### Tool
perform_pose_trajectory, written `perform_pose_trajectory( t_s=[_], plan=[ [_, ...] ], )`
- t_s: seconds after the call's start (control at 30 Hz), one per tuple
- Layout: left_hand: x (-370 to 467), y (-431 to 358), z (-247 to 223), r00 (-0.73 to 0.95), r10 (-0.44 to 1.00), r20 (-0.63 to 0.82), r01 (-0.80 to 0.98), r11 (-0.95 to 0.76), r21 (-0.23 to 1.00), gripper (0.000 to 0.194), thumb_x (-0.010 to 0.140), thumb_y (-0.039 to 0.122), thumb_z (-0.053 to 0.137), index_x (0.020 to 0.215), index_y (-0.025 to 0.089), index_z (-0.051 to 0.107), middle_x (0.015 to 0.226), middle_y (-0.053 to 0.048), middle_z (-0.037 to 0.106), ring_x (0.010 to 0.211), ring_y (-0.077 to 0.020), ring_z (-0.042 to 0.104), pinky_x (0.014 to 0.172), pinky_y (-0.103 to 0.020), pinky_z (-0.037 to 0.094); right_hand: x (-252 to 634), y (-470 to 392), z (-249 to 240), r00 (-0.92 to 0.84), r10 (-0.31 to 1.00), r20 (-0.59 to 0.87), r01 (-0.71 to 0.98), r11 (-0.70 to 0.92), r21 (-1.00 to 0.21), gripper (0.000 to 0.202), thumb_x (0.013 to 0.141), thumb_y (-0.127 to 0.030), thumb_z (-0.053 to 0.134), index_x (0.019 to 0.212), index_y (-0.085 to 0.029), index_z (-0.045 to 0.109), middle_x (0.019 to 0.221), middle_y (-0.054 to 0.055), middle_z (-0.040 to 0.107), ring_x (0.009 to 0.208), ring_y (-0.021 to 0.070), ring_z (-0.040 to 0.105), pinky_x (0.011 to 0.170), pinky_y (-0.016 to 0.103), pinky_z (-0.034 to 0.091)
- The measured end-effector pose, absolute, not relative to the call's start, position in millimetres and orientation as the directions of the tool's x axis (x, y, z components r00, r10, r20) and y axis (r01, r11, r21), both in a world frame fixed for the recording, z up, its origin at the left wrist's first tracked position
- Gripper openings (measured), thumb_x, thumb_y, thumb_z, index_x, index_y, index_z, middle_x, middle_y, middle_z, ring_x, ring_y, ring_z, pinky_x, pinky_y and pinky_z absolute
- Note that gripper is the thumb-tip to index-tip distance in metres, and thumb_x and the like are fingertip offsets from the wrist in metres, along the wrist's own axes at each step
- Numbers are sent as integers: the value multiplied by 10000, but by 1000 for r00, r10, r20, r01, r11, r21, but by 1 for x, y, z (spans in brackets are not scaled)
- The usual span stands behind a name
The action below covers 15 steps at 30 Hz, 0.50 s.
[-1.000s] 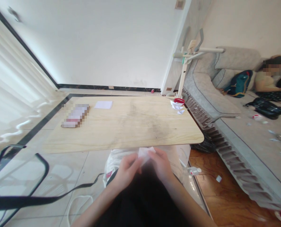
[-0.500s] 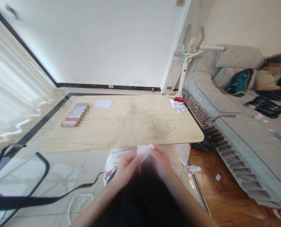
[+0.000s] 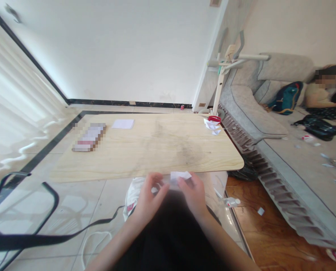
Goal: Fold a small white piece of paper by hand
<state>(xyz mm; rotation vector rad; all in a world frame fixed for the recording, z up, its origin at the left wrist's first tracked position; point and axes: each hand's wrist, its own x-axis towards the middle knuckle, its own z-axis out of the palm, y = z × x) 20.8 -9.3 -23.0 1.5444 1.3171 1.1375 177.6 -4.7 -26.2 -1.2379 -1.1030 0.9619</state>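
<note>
A small folded piece of white paper (image 3: 180, 175) is at the near edge of the wooden table, in front of my dark clothing. My right hand (image 3: 194, 192) pinches it, thumb on the near side and fingers behind. To its left is my left hand (image 3: 151, 194), with thumb and curled fingers apart and a gap between them. Its thumb tip comes close to the paper's left end; whether they touch I cannot tell. Several folded white paper pieces (image 3: 215, 132) lie at the table's far right corner, beside red-handled scissors (image 3: 214, 119).
On the table (image 3: 145, 154) are a stack of white paper (image 3: 123, 124) and a blurred phone-like object (image 3: 89, 137). A grey sofa (image 3: 269, 113) with a seated person (image 3: 320, 96) stands at right. A plastic bottle (image 3: 232, 202) lies on the floor. A black metal frame (image 3: 53, 195) is at left.
The paper has shifted slightly right and now shows as a narrower strip. My left hand's fingers have come off it and spread; my right hand keeps its hold.
</note>
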Motion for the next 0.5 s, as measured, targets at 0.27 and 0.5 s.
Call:
perform_pose_trajectory(
  t_s=[0.27,0.5],
  plan=[
    [26,-17,-17,191,964,187,284,-236,929,232,877,225,604,1108,213,620,1030,-37,697,937,-184,649,857,-311,515,179,-9,-22,42,756,653,445,571,-690,134,785,-104,661,825,-224,616,910,59,683,873,227,639,788,381,529],
    [24,-14,-22,292,949,118,158,-169,973,503,815,276,705,1289,206,553,1224,-81,673,1102,-241,642,944,-362,522,181,-8,-27,-2,700,715,592,577,-563,175,753,-105,667,863,-234,623,1067,94,602,1006,273,598,856,458,517]
  ],
)
